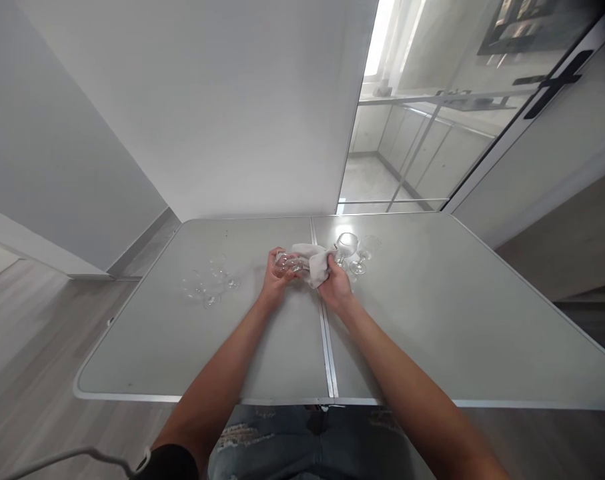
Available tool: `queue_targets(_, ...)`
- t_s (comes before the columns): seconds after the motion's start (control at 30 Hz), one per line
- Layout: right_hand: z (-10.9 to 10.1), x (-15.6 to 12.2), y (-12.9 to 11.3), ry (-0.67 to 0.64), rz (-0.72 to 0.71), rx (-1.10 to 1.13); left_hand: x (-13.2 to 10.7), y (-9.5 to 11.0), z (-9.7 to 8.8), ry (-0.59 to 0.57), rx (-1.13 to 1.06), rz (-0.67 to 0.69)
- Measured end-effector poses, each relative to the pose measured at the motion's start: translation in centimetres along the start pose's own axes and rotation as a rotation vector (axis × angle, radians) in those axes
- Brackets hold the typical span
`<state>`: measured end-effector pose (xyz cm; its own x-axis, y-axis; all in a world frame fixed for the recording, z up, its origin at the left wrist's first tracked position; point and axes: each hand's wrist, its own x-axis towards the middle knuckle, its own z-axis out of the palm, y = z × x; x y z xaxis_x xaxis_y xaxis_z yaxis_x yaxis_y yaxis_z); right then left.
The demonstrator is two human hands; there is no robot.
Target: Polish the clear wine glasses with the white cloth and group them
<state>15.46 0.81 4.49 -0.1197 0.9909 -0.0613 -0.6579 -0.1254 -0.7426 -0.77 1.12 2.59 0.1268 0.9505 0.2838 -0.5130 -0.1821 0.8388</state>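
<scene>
Above the middle of the table, my left hand is closed around the bowl of a wine glass, which lies sideways with its base end toward the right. My right hand grips a pale cloth that wraps the stem end of that glass, so the base is hidden. Just beyond my right hand stand two stemmed glasses, a nearer one and one farther right. On the left part of the table are more clear stemmed glasses, faint against the surface.
The light grey folding table has a metal seam down its middle. A white wall rises behind it. At the back right is a glass sliding door with a black handle. A grey cable hangs at lower left.
</scene>
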Motion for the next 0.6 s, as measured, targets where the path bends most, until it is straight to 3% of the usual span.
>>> queue_targets(0.13, -0.3, 0.1, 0.3, -0.012, -0.072, -0.016, 0.0, 0.0, 0.4, 0.018, 0.014, 0.056)
queue_targets(0.3, -0.9, 0.1, 1.6, 0.1, -0.1, -0.063, 0.3, -0.2, 0.3, 0.096, -0.009, 0.107)
queue_targets(0.4, -1.1, 0.1, 2.0, 0.103, -0.134, -0.071, 0.4, -0.4, 0.1, 0.12, -0.018, 0.087)
queue_targets(0.6, -0.6, 0.3, 1.7, 0.065, -0.142, -0.064, 0.3, -0.5, 0.1, 0.028, -0.045, 0.027)
